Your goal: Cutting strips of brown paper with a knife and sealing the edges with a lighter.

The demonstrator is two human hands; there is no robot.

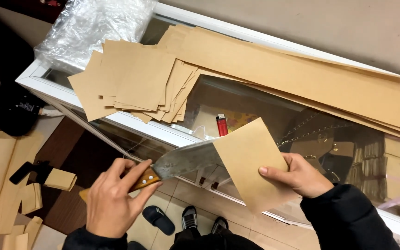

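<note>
Left hand (112,199) grip clasps knife (181,159); blade tip hidden inside folded paper (251,162), right hand (299,176) pinching.

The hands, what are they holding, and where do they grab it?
The left hand grips a big knife by its wooden handle. The right hand pinches a folded brown paper sheet at its right edge.

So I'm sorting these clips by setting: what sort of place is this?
Probably a small shop. The person stands at a glass display counter with goods inside, brown paper sheets stacked on top, and slits folded brown paper with a knife.
</note>
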